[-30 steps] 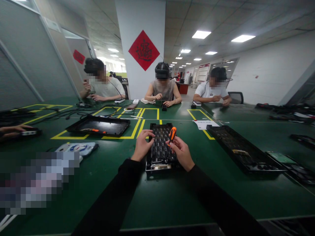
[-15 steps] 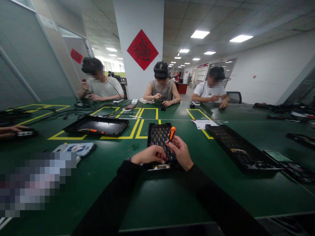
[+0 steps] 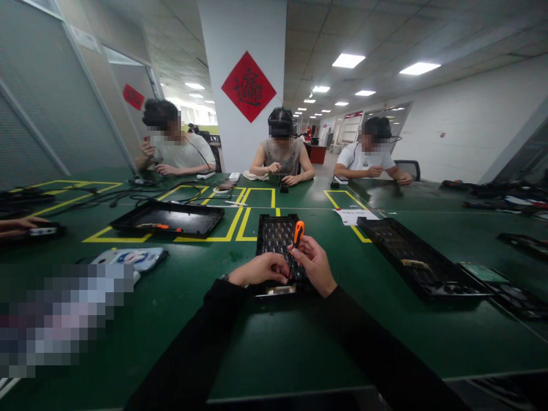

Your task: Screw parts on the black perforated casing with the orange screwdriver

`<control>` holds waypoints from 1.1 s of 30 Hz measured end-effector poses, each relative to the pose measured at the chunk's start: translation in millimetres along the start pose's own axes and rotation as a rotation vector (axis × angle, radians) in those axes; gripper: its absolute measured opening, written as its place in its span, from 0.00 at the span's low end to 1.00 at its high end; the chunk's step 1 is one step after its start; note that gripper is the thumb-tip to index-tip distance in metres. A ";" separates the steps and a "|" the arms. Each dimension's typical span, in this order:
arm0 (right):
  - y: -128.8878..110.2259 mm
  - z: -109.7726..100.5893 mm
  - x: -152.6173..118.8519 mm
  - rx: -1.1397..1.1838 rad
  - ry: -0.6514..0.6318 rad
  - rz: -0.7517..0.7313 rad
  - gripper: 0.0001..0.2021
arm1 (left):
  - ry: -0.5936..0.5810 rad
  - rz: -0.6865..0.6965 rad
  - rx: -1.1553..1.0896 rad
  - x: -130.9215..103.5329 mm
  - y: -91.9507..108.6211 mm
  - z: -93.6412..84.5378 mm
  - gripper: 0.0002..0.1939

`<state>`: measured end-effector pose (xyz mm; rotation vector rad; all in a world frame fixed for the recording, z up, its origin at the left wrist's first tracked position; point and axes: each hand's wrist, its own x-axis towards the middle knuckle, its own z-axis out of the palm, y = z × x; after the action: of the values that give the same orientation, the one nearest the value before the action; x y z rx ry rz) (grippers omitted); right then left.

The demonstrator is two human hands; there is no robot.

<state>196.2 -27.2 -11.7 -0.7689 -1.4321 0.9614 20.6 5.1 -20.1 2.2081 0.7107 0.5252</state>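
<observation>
In the middle of the green table lies a black plastic housing (image 3: 274, 231) with rows of small ribs inside and a pale part near its close end. My right hand (image 3: 314, 264) is closed around an orange and black screwdriver (image 3: 298, 233), its handle up and its shaft pointing down into the housing. My left hand (image 3: 262, 269) rests over the housing's near left side, fingers curled together by the screwdriver's lower end. Whether those fingers grip the shaft or some small part cannot be made out.
A black tray-like cover (image 3: 171, 220) with orange items stands left; another long black housing (image 3: 411, 257) lies right, beside a green circuit board (image 3: 483, 272). A patterned phone case (image 3: 132, 258) is at left. Cables (image 3: 124, 194) run behind. Three people sit opposite; another person's hand (image 3: 19, 224) shows at left.
My hands and the screwdriver stay almost where they were. Across the table, the right-hand person's lower hand has shifted slightly to the right.
</observation>
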 end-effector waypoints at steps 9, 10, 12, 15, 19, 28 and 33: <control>6.1 -2.0 1.5 -0.085 0.019 0.014 0.18 | -0.025 0.006 -0.016 0.3 1.0 -0.5 0.10; 6.4 -2.3 1.8 -0.087 0.017 0.011 0.19 | -0.027 -0.004 -0.011 0.2 1.2 -0.5 0.10; 6.6 -2.6 2.4 -0.061 0.024 0.006 0.20 | -0.026 -0.026 0.001 -0.2 1.3 -0.3 0.10; 6.5 -2.6 3.1 0.008 0.034 0.022 0.21 | -0.020 -0.047 0.013 -0.6 0.9 0.0 0.10; 6.7 -2.4 3.2 0.040 0.014 0.041 0.18 | -0.029 -0.049 -0.002 0.0 0.5 -0.2 0.10; 9.1 -1.3 2.3 -0.050 0.037 0.023 0.20 | -0.066 -0.055 -0.007 0.2 1.7 -1.2 0.12; 11.1 -2.0 2.7 0.008 0.030 0.048 0.15 | -0.072 -0.052 -0.008 0.0 -0.5 -0.9 0.12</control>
<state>197.1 -19.7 -20.4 -0.8113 -1.3883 0.9874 20.0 5.9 -19.8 2.1838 0.7243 0.4198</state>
